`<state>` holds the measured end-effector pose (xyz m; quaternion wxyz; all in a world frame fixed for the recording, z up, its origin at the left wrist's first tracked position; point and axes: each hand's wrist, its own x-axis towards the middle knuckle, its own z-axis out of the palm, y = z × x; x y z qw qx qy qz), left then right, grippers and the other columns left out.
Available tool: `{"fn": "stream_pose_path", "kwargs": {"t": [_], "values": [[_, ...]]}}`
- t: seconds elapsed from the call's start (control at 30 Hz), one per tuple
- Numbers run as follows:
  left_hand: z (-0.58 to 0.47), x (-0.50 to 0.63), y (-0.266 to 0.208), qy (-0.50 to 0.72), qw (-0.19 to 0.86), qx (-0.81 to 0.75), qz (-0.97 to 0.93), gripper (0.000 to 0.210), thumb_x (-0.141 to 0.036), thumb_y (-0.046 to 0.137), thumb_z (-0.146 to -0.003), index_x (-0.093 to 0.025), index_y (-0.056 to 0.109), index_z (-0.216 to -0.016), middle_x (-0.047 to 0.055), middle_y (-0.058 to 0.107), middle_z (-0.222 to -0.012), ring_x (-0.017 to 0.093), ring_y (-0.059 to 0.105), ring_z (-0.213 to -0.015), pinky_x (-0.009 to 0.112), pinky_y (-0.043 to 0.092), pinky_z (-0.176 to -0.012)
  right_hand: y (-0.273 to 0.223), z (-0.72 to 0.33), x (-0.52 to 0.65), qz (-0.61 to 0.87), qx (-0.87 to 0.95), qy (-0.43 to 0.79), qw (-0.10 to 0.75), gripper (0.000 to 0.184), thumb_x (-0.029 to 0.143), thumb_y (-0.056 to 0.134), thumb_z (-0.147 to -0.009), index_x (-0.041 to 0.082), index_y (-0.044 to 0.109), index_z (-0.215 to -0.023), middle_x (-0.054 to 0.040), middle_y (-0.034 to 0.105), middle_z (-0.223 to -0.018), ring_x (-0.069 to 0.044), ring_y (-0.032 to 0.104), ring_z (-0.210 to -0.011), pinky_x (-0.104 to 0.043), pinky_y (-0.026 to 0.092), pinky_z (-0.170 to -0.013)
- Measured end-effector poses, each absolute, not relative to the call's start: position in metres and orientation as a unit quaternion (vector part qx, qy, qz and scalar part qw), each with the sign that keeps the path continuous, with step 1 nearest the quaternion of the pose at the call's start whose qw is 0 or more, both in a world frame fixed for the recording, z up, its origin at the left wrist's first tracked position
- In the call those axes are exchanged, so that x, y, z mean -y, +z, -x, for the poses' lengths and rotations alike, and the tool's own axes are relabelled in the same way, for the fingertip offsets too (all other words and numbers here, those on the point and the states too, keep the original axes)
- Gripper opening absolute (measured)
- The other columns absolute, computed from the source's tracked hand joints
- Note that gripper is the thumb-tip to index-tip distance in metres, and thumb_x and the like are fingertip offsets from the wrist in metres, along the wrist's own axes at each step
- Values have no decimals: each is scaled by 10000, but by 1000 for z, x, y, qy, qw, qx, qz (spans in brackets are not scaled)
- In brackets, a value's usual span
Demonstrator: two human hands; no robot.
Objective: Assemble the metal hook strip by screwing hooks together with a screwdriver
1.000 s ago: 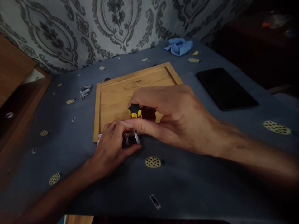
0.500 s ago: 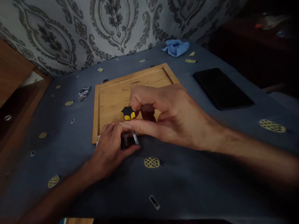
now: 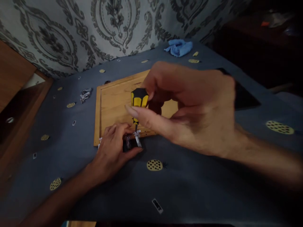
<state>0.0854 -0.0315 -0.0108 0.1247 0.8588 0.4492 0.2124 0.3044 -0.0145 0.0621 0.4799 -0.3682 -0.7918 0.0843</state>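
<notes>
My right hand [image 3: 189, 107] pinches a yellow-and-black screwdriver [image 3: 139, 98] between thumb and fingers. Its shaft points down, and the tip appears to meet a metal hinge [image 3: 137, 138] on the near edge of a framed wooden cabinet door [image 3: 115, 105]. My left hand [image 3: 113, 142] is curled around that hinge, thumb at its near end and fingers by its far side. A second metal part [image 3: 128, 142] shows in the gap between thumb and fingers. The left fingertips are partly hidden.
Loose metal hinge parts [image 3: 85, 94] lie left of the door. At the back is a crumpled blue cloth [image 3: 178, 48]. A dark flat tablet-like object [image 3: 246, 94] lies to the right, partly behind my right hand. Pineapple-print cloth [image 3: 189, 189] covers the surface.
My right hand has risen and shifted right, with the screwdriver now standing higher and its shaft showing. More of the hinge is uncovered. The left hand has hardly moved.
</notes>
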Motion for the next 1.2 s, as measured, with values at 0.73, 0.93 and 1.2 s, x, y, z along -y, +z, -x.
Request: {"fn": "stream_pose_path", "kwargs": {"t": [0.73,0.93,1.2], "values": [[-87,31,-14,208,134,-462,-852,397,-329,821,-808,-257,529,-1067,15,700,-1057,291,669,-1032,461,530,-885,47,-298,9,343,816,106,454,208,263,656,-951,203,517,-808,95,551,-665,-51,521,-559,-204,397,-566],[-87,32,-12,204,139,-462,-852,366,-310,805,-821,-266,531,-1059,12,695,-1027,293,670,-1038,479,533,-901,47,-299,10,330,821,134,446,193,296,654,-946,206,526,-832,93,541,-669,-53,515,-560,-201,392,-560],[-87,32,-12,195,129,-465,-854,365,-304,797,-822,-260,532,-1069,20,698,-1065,286,669,-1044,458,538,-896,49,-299,10,319,828,135,442,228,239,678,-932,204,491,-807,102,517,-663,-46,495,-557,-203,374,-550]]}}
